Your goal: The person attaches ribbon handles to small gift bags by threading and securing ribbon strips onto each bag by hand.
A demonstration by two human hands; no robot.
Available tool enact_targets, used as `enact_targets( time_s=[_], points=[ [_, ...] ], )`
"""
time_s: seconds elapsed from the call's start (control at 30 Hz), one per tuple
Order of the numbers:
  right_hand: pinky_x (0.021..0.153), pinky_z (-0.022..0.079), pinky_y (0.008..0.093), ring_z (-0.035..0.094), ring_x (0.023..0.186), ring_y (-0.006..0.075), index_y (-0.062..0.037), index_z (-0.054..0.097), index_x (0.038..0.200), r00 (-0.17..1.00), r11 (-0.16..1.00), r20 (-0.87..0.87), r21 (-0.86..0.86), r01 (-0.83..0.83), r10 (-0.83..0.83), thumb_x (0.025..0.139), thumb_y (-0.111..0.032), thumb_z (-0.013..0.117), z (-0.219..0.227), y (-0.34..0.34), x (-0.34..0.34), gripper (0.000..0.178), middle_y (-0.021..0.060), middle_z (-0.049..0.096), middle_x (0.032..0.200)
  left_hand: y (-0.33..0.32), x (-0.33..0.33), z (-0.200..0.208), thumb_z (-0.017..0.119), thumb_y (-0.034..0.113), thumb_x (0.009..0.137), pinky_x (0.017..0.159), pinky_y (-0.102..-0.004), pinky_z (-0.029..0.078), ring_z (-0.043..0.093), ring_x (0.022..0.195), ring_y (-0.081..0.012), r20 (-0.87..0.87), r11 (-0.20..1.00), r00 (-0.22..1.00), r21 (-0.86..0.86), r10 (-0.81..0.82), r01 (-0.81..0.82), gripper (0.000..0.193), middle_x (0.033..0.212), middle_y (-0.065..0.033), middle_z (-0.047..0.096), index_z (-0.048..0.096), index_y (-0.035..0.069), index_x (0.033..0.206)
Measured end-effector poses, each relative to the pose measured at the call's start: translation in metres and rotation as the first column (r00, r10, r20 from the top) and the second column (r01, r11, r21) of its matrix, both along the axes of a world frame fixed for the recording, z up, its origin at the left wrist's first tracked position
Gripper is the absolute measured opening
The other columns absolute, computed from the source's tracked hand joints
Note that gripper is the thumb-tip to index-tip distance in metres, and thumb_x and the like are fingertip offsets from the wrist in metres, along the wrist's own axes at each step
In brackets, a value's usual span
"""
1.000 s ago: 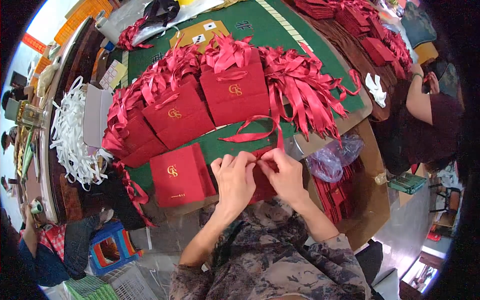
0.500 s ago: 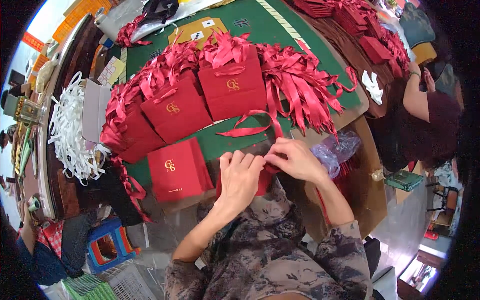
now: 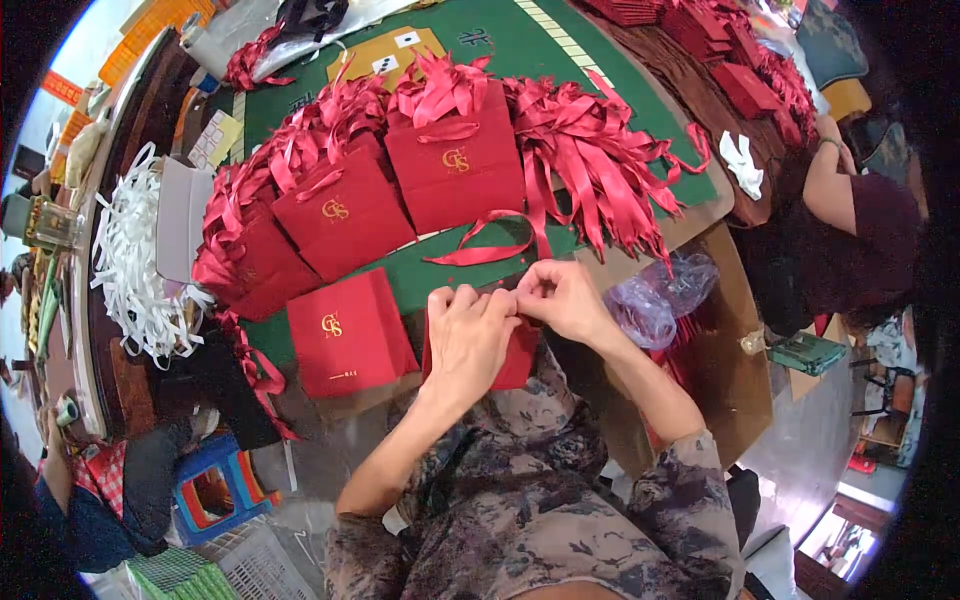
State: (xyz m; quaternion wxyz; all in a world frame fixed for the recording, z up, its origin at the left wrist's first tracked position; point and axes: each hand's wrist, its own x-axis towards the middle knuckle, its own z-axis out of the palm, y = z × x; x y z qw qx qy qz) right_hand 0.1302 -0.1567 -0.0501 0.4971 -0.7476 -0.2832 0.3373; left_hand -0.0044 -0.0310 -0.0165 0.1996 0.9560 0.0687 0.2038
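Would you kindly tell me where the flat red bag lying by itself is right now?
In the head view, the flat red bag lies on the green table edge, just left of the left hand, below the upright red gift bags.

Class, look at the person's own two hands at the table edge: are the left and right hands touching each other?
Touching. The head view shows the left hand and right hand meeting at the fingertips, with no gap, over a small red bag.

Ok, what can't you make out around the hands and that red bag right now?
Head view:
- Red bag: mostly covered by left hand and right hand.
- Fingertips' pinch: too small to tell what it holds.
- Red ribbon: near end hidden behind hands.
- Purple plastic bag: contents unclear.
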Motion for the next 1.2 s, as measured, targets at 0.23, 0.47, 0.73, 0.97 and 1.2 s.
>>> enact_targets(
  time_s=[0.23, 0.47, 0.73, 0.97, 1.2],
  points=[
    [0.062, 0.047, 0.0307, 0.060, 0.066, 0.0128, -0.0007, 0.068, 0.087, 0.967, 0.988, 0.230, 0.129, 0.082, -0.110, 0.087, -0.021, 0.074, 0.013, 0.001, 0.006, 0.021, 0.0058, 0.064, 0.074, -0.004, -0.007, 0.005, 0.079, 0.020, 0.078, 0.082, -0.0411, 0.036, 0.056, 0.074, -0.0233, -0.005, 0.988, 1.000, -0.153, 0.025, -0.025, 0.018, 0.071, -0.0004, 0.061, 0.063, 0.013, 0.083],
    [0.065, 0.048, 0.0311, 0.061, 0.072, 0.0194, -0.0029, 0.069, 0.091, 0.795, 0.977, 0.568, 0.125, 0.172, -0.212, 0.088, -0.020, 0.074, 0.029, 0.021, 0.020, 0.018, 0.0074, 0.060, 0.083, -0.001, -0.008, -0.002, 0.080, 0.021, 0.077, 0.085, -0.0408, 0.037, 0.057, 0.073, -0.0238, 0.011, 0.983, 0.998, -0.178, 0.058, -0.055, 0.021, 0.069, -0.0027, 0.058, 0.063, 0.013, 0.085],
    [0.063, 0.045, 0.0245, 0.055, 0.070, 0.0072, -0.0019, 0.061, 0.090, 0.819, 0.891, 0.402, 0.370, 0.264, -0.410, 0.095, -0.010, 0.064, 0.039, 0.026, 0.024, 0.010, 0.0010, 0.059, 0.075, 0.025, 0.003, -0.006, 0.080, 0.022, 0.077, 0.083, -0.0413, 0.038, 0.062, 0.079, -0.0257, -0.089, 0.956, 0.980, -0.219, 0.180, -0.195, 0.023, 0.078, -0.0055, 0.066, 0.062, 0.011, 0.088],
    [0.058, 0.046, 0.0236, 0.054, 0.061, 0.0089, -0.0057, 0.050, 0.101, 0.902, 0.722, 0.001, 0.600, 0.344, -0.431, 0.099, -0.007, 0.055, 0.099, -0.020, -0.030, 0.006, 0.0021, 0.054, 0.074, 0.030, 0.009, -0.025, 0.079, 0.021, 0.077, 0.078, -0.0409, 0.041, 0.061, 0.083, -0.0291, -0.096, 0.931, 0.966, -0.259, 0.239, -0.256, 0.024, 0.084, -0.0065, 0.067, 0.062, 0.010, 0.089],
    [0.063, 0.051, 0.0365, 0.065, 0.075, 0.0257, -0.0027, 0.056, 0.106, 0.743, 0.975, 0.639, 0.200, 0.092, -0.202, 0.091, -0.004, 0.063, 0.084, -0.016, -0.062, 0.016, 0.0116, 0.062, 0.089, 0.022, -0.002, -0.012, 0.080, 0.017, 0.077, 0.083, -0.0404, 0.042, 0.059, 0.094, -0.0297, 0.143, 0.926, 0.946, -0.293, 0.289, -0.238, 0.024, 0.095, -0.0081, 0.064, 0.067, 0.010, 0.096]
  ],
)
